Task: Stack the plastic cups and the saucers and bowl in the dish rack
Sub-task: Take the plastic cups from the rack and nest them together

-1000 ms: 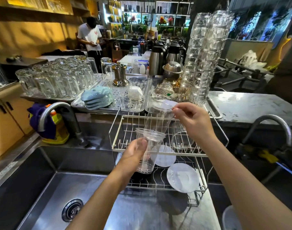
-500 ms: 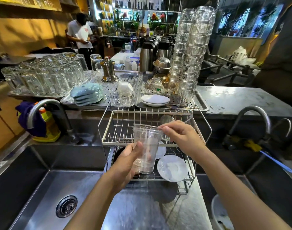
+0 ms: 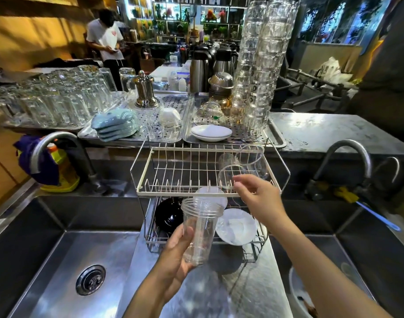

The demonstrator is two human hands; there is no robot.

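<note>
Left hand (image 3: pixel 177 255) grips a clear plastic cup (image 3: pixel 202 229) upright before the dish rack (image 3: pixel 210 193). Right hand (image 3: pixel 257 196), fingers loosely spread and gripping nothing, hovers by two cups (image 3: pixel 241 168) lying on the upper tier — below sit white saucers (image 3: pixel 236 226) and a black bowl (image 3: pixel 168 213).

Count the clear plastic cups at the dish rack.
3: one upright in the left hand, cup; two lying on the rack's top tier, one by the right hand, one behind it. Nested cups may hide.
</note>
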